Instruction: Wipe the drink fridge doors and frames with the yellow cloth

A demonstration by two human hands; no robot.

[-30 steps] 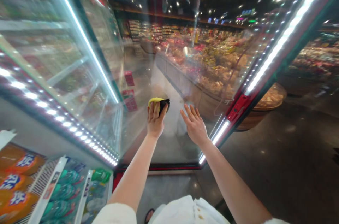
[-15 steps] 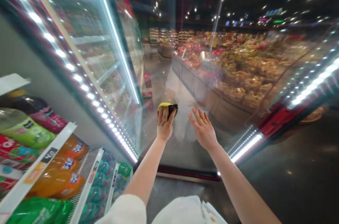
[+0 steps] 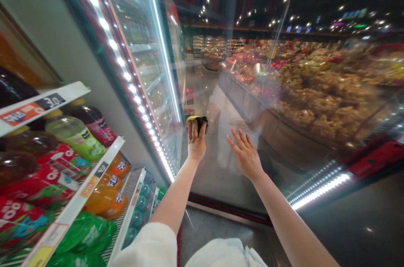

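Observation:
A yellow and black cloth [image 3: 202, 123] is bunched under the fingers of my left hand [image 3: 196, 142], against a large glass pane [image 3: 217, 174]. To its right, my right hand [image 3: 245, 153] is spread with fingers apart and holds nothing; its palm faces the same pane. Whether the right palm touches the glass cannot be made out. Faint reflections of a white-clothed figure show in the glass between and beyond both hands.
Shelves of drink bottles [image 3: 107, 199] stand at the left, with price strips along a shelf edge [image 3: 75, 191]. LED light strips [image 3: 126, 75] run beside the pane. Produce displays [image 3: 315, 98] show through the glass. A dark red frame edge [image 3: 230, 212] lies below.
The view has turned left, so more bottle shelves show. My left hand with the cloth sits slightly higher on the glass. My right hand stays open at nearly the same spot.

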